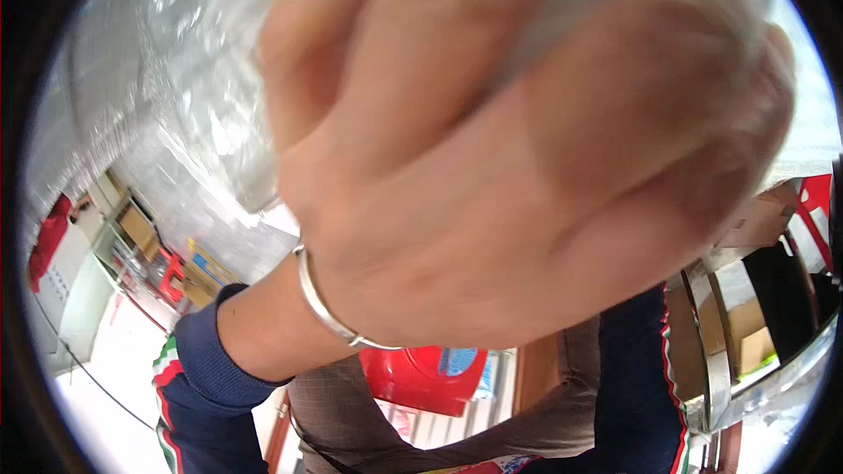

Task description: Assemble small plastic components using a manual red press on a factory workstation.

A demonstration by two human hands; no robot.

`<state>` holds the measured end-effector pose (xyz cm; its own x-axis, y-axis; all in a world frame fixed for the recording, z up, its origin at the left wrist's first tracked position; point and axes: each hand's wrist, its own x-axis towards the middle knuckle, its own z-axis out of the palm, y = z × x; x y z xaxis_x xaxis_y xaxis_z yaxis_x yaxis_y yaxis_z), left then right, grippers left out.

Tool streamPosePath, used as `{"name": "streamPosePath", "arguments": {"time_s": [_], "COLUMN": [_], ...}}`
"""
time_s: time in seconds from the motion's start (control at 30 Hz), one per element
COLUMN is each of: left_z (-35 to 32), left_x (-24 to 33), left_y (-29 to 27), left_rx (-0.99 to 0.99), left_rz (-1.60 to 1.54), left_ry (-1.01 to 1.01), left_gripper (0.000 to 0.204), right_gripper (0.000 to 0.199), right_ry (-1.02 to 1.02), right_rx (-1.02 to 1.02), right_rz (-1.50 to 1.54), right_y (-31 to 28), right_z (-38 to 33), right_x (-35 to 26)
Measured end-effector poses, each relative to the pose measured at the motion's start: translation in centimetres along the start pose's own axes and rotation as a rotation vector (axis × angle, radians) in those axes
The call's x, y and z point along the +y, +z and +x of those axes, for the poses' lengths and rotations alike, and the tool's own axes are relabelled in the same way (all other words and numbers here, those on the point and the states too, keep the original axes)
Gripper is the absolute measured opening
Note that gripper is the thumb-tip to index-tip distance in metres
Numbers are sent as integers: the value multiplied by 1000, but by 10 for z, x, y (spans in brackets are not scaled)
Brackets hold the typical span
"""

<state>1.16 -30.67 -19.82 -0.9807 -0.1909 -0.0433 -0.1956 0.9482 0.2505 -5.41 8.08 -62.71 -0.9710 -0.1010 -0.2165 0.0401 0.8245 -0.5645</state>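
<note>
My left hand [457,202] fills the middle and upper part of the view, very close and blurred, its back toward me. A silver bangle [318,303] circles its wrist. Its fingers look bent inward, and their tips are hidden, so what they hold cannot be made out. Shiny clear plastic film [206,61] spreads beside and behind this hand on the upper left. On the right, my dark blue right sleeve [634,369] rises behind the left hand. My right hand cannot be told apart there, and its fingers do not show clearly.
Below my arms, a red object [421,377] shows between my brown-trousered legs [334,412]. A metal frame [709,333] with cardboard [748,338] stands at the right. Farther left are a shelf [123,228] and a yellow-and-blue box [209,270].
</note>
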Motion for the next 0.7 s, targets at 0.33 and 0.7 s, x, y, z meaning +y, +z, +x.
{"name": "streamPosePath", "arguments": {"time_s": [0.33, 0.7], "left_z": [54, 34], "left_x": [23, -2], "left_y": [8, 13], "left_rx": [-206, -95], "left_rz": [12, -44], "left_ry": [102, 156], "left_gripper": [110, 123], "right_gripper": [35, 32], "right_ry": [191, 301], "right_rx": [40, -50], "right_rz": [341, 893], "right_y": [0, 98], "right_z": [-16, -40], "right_x": [63, -10]}}
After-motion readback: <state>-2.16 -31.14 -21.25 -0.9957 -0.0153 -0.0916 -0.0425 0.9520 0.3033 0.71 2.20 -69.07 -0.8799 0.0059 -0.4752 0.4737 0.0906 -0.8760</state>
